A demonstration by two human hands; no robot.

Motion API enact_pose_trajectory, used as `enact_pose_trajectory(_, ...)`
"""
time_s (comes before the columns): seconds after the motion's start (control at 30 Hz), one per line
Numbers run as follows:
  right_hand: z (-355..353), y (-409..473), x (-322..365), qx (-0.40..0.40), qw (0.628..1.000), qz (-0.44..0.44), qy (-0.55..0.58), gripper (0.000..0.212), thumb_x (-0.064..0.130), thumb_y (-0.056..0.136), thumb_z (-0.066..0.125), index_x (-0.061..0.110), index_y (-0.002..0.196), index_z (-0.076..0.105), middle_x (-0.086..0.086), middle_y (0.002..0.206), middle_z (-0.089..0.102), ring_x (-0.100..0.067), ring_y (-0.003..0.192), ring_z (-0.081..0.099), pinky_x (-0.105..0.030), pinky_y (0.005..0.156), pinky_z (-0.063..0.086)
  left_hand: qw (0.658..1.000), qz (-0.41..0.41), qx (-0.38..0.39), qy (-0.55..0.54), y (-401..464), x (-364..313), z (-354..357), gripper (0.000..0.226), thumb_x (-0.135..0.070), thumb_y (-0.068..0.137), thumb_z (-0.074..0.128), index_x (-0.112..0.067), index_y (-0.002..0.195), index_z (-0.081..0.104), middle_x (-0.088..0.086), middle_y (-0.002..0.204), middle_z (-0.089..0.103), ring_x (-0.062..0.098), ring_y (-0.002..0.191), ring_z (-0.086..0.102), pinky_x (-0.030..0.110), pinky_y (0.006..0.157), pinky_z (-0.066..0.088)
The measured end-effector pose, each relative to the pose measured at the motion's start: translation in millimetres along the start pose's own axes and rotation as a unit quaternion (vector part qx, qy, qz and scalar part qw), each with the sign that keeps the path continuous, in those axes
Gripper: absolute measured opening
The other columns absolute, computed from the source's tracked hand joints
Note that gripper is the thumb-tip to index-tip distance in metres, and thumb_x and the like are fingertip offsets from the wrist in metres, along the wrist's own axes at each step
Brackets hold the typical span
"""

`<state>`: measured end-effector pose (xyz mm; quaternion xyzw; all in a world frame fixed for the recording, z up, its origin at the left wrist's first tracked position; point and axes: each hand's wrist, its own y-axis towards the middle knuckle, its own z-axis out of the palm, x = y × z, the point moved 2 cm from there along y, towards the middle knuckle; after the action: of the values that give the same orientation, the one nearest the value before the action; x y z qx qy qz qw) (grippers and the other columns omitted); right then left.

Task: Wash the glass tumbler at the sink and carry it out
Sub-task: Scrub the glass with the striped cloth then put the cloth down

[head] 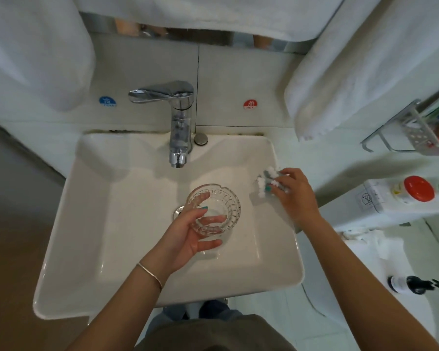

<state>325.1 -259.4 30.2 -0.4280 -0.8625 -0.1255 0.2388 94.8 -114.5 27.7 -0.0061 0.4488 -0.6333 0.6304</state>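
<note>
Centrally, the tumbler (pixel 212 210) is held over the sink (pixel 107 224), mouth tilted toward the camera, just above the drain (pixel 179 211), which is mostly hidden behind the glass. The tumbler is gripped by the left hand (pixel 188 236): the thumb is hooked over the near rim and the fingers are curled under the base, seen distorted through the ribbed glass. Whether water lies inside cannot be told.

At the right rim of the sink, a white nubbly cloth (pixel 266 182) is pinched by the right hand (pixel 293 191), fingers curled over it; most of the cloth is covered by the fingers, so its full shape cannot be made out.

The tap (pixel 179 117) is mounted at the upper middle of the frame; no stream is seen at its spout.

White towels (pixel 345 72) are hung at the upper left and upper right, both cut off by the frame edge. A wire rack (pixel 413 130) at the right edge is cropped, its contents unreadable. Below it, a red-capped jar (pixel 416 190) is seen on a shelf, and a dark pump bottle (pixel 413 285) is seen at the lower right, its label illegible.
</note>
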Motion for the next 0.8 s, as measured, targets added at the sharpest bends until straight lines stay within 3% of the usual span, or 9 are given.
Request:
enact_pose_trajectory(0.13,-19,-19,19,-0.045,0.998,-0.032,0.02,0.017,0.019,0.086,0.07,0.005,0.097,0.068,-0.008,0.103,0.056,-0.019,0.086,0.054,-0.023,0.072,0.039,1.0,0.007,0.0,-0.004,-3,0,10,0.037,-0.023,0.096,0.048,-0.033,0.131,0.053,0.016,0.103,0.072,0.027,0.083,0.069,0.035,0.06,0.059)
enact_pose_trajectory(0.3,-27,-44,59,-0.142,0.979,-0.062,0.132,0.016,0.011,0.084,0.072,0.0,0.096,0.069,-0.003,0.097,0.05,-0.015,0.082,0.051,-0.002,0.071,0.037,0.999,0.034,0.009,0.018,-10,-3,26,0.048,-0.047,0.086,0.056,-0.033,0.131,0.052,0.015,0.097,0.073,0.029,0.082,0.068,0.035,0.058,0.058)
enact_pose_trajectory(0.4,-22,-57,90,-0.126,0.971,-0.092,0.18,0.019,0.014,0.09,0.066,0.002,0.104,0.068,-0.003,0.101,0.046,-0.013,0.087,0.049,-0.002,0.075,0.038,0.996,0.057,0.01,0.064,-13,-6,34,0.068,-0.062,0.066,0.058,-0.035,0.128,0.052,0.016,0.101,0.072,0.03,0.084,0.067,0.035,0.061,0.058)
enact_pose_trajectory(0.6,2,-77,111,-0.014,0.975,-0.182,0.124,0.043,0.036,0.095,0.043,0.018,0.131,0.059,0.005,0.111,0.035,-0.005,0.107,0.036,-0.003,0.093,0.028,0.993,0.097,0.026,0.056,-12,-9,36,0.062,-0.069,0.084,0.029,-0.035,0.128,0.056,0.012,0.097,0.073,0.022,0.07,0.068,0.031,0.058,0.056)
enact_pose_trajectory(0.73,10,-76,107,-0.043,0.971,-0.225,0.07,0.036,0.023,0.091,0.054,0.011,0.123,0.064,-0.002,0.112,0.044,-0.011,0.106,0.04,-0.012,0.092,0.035,0.993,0.109,0.031,0.034,-13,-8,37,0.072,-0.071,0.079,0.038,-0.024,0.128,0.059,0.009,0.088,0.066,0.018,0.066,0.057,0.027,0.052,0.049)
enact_pose_trajectory(0.8,12,-76,105,-0.075,0.969,-0.225,0.075,0.032,0.017,0.089,0.059,0.011,0.119,0.068,-0.007,0.108,0.052,-0.014,0.102,0.045,-0.015,0.088,0.039,0.994,0.102,0.041,0.009,-13,-6,41,0.068,-0.071,0.078,0.04,-0.024,0.121,0.064,0.009,0.093,0.066,0.018,0.072,0.059,0.029,0.059,0.049)
